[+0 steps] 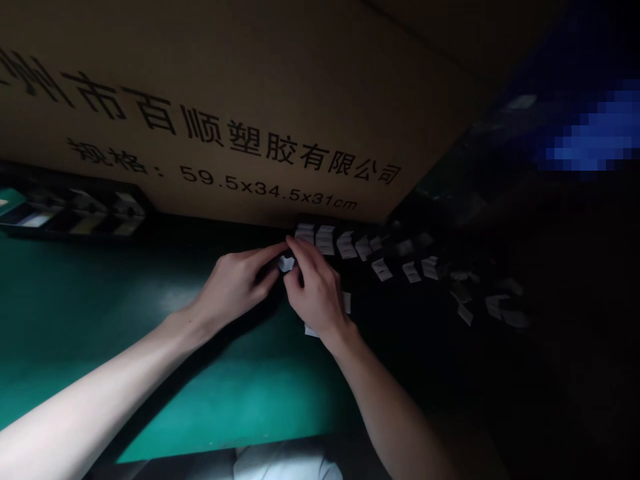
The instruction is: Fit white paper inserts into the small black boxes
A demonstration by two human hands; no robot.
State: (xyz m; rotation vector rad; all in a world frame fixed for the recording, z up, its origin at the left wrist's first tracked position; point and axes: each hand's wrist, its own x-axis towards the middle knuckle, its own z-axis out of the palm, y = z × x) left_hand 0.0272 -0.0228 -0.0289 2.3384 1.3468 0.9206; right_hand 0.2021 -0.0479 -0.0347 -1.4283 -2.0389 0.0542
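Observation:
Between my two hands, just above the table, is a small white folded paper piece (286,264). My left hand (244,280) pinches it from the left, with thumb and index finger at its edge. From the other side my right hand (316,287) closes on the same piece, its fingertips meeting the left ones. Part of the piece is hidden by the fingers. More white folded pieces (346,245) stand in a rough row beyond my right hand. Another white piece (311,331) shows partly under my right wrist.
A large printed cardboard box (280,87) stands along the back of the green table (240,400). At the left sits a black tray (75,223) with compartments. Several folded pieces (465,312) lie scattered in the dark on the right. The table's front edge runs near my body.

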